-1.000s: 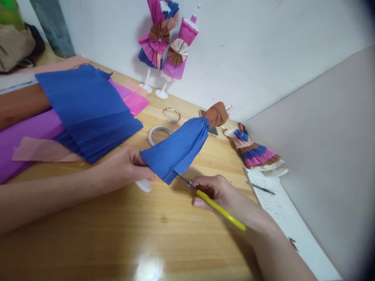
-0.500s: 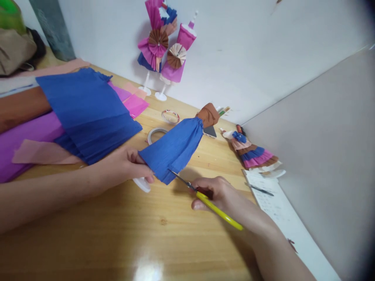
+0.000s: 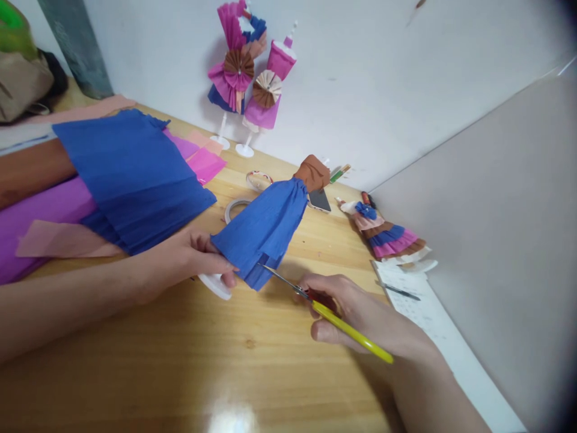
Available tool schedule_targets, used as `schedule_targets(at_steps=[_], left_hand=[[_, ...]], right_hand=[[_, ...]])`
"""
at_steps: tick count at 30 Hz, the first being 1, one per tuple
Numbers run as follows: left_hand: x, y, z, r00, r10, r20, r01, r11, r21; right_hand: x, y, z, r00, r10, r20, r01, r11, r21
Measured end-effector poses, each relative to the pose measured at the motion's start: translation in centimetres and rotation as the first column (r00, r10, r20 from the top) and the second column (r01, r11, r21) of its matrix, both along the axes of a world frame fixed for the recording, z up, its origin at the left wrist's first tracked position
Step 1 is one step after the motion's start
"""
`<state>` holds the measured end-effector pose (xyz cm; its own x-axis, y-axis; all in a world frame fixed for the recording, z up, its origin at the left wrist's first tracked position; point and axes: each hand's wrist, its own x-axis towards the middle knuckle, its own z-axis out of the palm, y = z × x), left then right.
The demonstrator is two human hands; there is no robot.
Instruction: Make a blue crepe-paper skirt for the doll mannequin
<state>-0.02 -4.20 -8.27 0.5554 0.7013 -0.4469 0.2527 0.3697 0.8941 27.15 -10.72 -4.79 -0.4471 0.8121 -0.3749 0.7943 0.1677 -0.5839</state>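
My left hand [image 3: 205, 258] pinches the lower left edge of a blue crepe paper skirt [image 3: 265, 222]. The skirt flares down from a brown paper bodice [image 3: 312, 173] on a small dress form, tilted away from me. Beneath my left fingers the form's white round base [image 3: 216, 286] shows in part. My right hand [image 3: 347, 313] holds scissors with yellow handles [image 3: 354, 332]. Their blades point left and lie at the skirt's lower hem, where a cut flap of blue paper [image 3: 270, 255] stands apart. The blade tips are partly against the paper.
Blue crepe paper [image 3: 135, 180] lies over brown and purple sheets at left. Two dressed mini forms [image 3: 265, 99] stand by the wall. Tape rolls [image 3: 234, 210] and a phone [image 3: 320, 200] lie behind the skirt. A tiered dress form [image 3: 387, 234] and a pen [image 3: 399, 291] on paper are at right.
My right hand and the scissors have drawn slightly right and down. The cut flap at the hem stands out more. My left hand keeps its pinch.
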Motion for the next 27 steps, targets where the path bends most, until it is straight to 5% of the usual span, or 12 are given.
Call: schedule_targets(at_steps=[10,20,27], left_hand=[[0.2,-0.3,0.5,0.999,-0.046,-0.006,0.046,0.999,-0.004],[-0.1,0.1,-0.7,0.985,-0.119,0.124,0.130,0.988,-0.081],[-0.1,-0.1,-0.6,0.985,-0.080,0.155,0.099,0.988,-0.118]], right_hand=[[-0.7,0.2,-0.3,0.996,0.027,-0.083,-0.026,1.000,0.013],[-0.6,0.3,-0.6,0.991,0.018,-0.132,-0.022,1.000,-0.023],[-0.3,0.2,-0.9,0.981,0.005,-0.193,-0.021,0.997,-0.078]])
